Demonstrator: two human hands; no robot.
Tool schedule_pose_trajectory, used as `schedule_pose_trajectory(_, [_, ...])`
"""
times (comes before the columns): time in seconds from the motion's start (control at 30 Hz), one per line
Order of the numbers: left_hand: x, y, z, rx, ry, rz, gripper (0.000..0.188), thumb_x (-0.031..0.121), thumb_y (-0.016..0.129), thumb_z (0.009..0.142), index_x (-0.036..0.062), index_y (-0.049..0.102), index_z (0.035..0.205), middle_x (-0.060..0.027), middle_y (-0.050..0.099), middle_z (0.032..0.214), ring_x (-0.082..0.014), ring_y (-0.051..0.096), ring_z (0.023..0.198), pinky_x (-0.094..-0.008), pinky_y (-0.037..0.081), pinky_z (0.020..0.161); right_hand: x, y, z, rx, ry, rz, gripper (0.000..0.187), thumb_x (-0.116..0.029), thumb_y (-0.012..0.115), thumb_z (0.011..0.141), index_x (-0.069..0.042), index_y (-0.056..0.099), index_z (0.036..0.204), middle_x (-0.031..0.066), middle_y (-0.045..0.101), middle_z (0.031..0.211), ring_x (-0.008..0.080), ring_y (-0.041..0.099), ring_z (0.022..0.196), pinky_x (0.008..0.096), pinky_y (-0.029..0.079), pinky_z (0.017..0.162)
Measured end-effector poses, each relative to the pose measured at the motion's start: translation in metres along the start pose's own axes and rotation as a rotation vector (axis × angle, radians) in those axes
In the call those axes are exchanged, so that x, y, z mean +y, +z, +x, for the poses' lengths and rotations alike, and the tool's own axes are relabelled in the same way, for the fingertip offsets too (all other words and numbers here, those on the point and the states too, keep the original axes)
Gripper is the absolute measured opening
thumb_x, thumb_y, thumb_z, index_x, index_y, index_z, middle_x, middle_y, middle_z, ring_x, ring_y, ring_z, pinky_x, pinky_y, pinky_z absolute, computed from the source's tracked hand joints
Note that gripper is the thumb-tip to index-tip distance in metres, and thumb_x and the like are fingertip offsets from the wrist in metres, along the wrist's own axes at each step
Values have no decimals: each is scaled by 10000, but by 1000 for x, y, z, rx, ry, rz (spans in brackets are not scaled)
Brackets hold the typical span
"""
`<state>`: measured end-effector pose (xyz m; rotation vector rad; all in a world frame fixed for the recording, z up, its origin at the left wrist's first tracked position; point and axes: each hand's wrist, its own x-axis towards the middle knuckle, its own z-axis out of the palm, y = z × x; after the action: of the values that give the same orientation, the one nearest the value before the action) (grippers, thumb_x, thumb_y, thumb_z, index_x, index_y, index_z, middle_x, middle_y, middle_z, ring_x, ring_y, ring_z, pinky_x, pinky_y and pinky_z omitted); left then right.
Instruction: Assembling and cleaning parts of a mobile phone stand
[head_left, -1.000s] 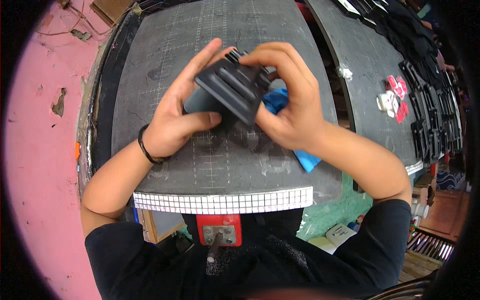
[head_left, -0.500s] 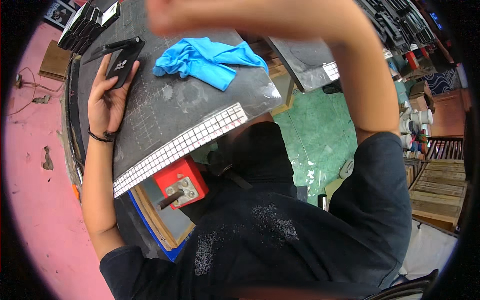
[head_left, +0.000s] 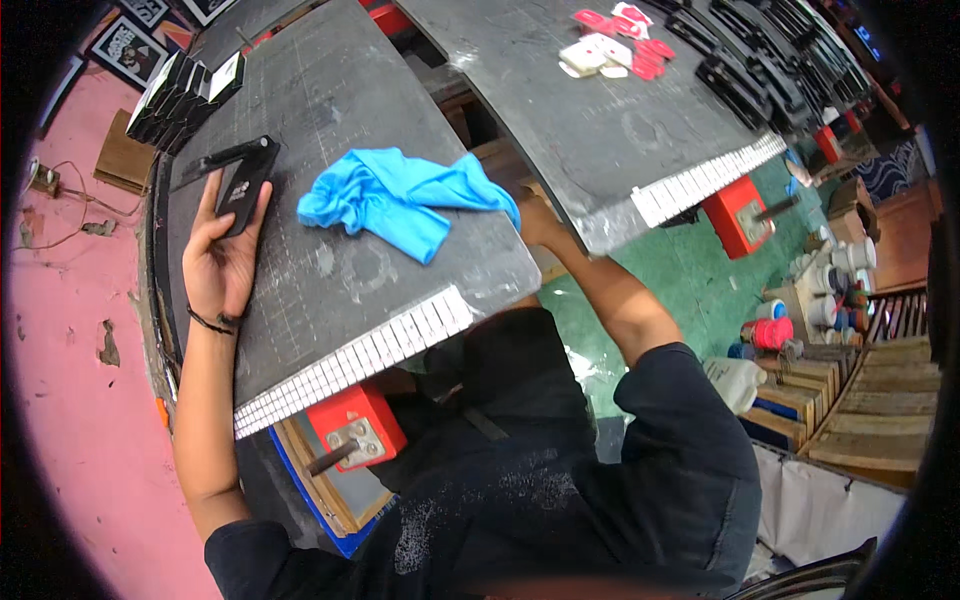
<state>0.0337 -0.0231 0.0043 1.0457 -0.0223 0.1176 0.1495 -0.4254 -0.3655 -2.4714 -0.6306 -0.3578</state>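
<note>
My left hand [head_left: 221, 265], with a dark cord bracelet at its wrist, lies at the left side of the near grey board. Its thumb and fingers are around a flat black hinged object [head_left: 246, 187] with a small pale mark; its exact kind I cannot make out. A crumpled bright blue cloth [head_left: 385, 196] rests in the middle of that board [head_left: 340, 90]. My right hand [head_left: 537, 218] reaches into the gap between the two grey boards, just past the corner by the cloth. Its fingers are hidden, so their state does not show.
A second grey board [head_left: 560, 150] carries red and white pieces [head_left: 610, 45]. Dark stacked items [head_left: 740, 85] stand beyond it. Red clamp blocks [head_left: 357, 425] sit under the gridded front edges. Small black-and-white boxes [head_left: 185, 95] are at the far left; tubs [head_left: 770, 330] stand at right.
My right arm, raised and blurred across the top before, has come down into the gap between the boards. The view has tilted, showing more of the far board. The left hand keeps its hold.
</note>
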Motion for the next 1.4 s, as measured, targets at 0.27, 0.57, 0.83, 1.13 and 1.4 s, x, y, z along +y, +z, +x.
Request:
schedule_pose_trajectory(0.27, [2,6,0,-74,-18,64,858,-61,457,823,-3,232,1649,-230,339,1650,-356,387,1522,-527,362,1266,19,58,-7,-149,-109,-417,554,-352,551,954,-24,602,1397,283,536,1486,409,436,1459,585,291,1230])
schedule_pose_trajectory(0.57, [-2,3,6,-97,-46,86,825,-52,475,836,18,300,1639,-108,173,1755,-351,287,1576,-535,349,1266,29,60,-34,-190,-162,-529,591,-378,511,958,-17,563,1422,197,495,1541,360,345,1524,568,267,1232])
schedule_pose_trajectory(0.83, [-2,1,8,-151,-37,115,829,-46,471,846,20,271,1648,-120,155,1757,-349,265,1584,-539,343,1268,16,51,12,-280,-110,-91,509,-306,600,933,-27,606,1358,229,582,1370,402,469,1366,571,342,1156])
schedule_pose_trajectory(1.13, [-2,0,10,-133,-27,127,824,-40,464,855,8,253,1649,-108,159,1757,-328,245,1593,-546,302,1288,13,11,-6,-261,83,114,505,-302,613,926,-32,611,1354,228,580,1367,404,471,1363,572,342,1155])
schedule_pose_trajectory(1.4, [-3,6,13,-156,-16,151,826,-46,460,860,3,231,1652,-127,159,1753,-346,262,1584,-551,305,1285,57,-55,-28,-122,551,272,502,-298,625,920,-38,615,1350,227,579,1364,406,473,1359,573,343,1155])
